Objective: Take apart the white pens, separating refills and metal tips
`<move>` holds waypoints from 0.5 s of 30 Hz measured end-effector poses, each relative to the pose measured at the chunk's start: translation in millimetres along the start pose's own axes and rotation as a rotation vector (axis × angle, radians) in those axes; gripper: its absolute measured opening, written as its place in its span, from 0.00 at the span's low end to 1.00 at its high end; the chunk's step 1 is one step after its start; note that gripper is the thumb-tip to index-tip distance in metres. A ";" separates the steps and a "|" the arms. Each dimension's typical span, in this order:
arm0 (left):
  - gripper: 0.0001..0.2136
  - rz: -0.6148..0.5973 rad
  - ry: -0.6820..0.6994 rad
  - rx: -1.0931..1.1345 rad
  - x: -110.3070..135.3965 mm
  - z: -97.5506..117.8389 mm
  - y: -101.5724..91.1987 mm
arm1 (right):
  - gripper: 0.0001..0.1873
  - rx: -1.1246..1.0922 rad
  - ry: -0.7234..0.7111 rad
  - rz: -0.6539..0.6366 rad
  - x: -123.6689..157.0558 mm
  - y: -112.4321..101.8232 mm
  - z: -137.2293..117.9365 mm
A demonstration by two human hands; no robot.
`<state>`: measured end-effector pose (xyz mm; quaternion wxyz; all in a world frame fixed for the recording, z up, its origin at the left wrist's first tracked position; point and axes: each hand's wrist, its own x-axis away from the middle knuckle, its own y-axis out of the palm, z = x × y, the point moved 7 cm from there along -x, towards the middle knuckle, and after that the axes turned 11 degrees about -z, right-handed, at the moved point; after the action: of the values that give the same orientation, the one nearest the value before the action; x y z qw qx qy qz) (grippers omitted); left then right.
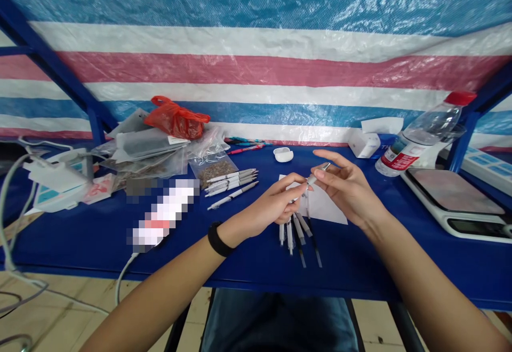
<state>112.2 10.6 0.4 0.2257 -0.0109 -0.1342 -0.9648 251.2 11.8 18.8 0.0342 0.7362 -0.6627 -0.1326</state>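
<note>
My left hand [276, 205], with a black band on the wrist, is closed around a white pen [310, 180] held above the table. The thumb and a finger of my right hand [347, 186] pinch the pen's silver tip end [326, 166]; its index finger is stretched out. Below my hands lie several white pen barrels [289, 237] and dark ink refills [316, 242], partly hidden by my left hand. A white paper sheet [330, 208] lies under and behind them. Left of my left hand rests a group of white pens [230, 181], with one pen [232, 196] apart from it.
On the blue table [248, 256], a phone-like blurred device [166, 216] with a cable lies left. Behind are plastic bags [152, 146], a red bag [176, 118] and a white case [283, 154]. A bottle [420, 138] and a scale [456, 197] stand right.
</note>
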 end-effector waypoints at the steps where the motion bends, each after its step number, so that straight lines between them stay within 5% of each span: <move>1: 0.08 0.001 0.004 0.004 0.0 0.5 -0.2 | 0.25 -0.012 0.000 -0.003 0.0 -0.2 -0.6; 5: 0.09 -0.003 0.024 0.016 0.9 2.1 -2.5 | 0.28 -0.048 -0.022 -0.048 1.2 5.6 -7.1; 15: 0.09 0.004 -0.003 -0.021 1.2 1.7 -6.2 | 0.17 0.044 -0.086 0.021 -1.4 -1.1 -4.8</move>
<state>108.3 15.9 0.5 0.2273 -0.0149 -0.1245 -0.9657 253.2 12.8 23.4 -0.0090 0.7235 -0.6739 -0.1493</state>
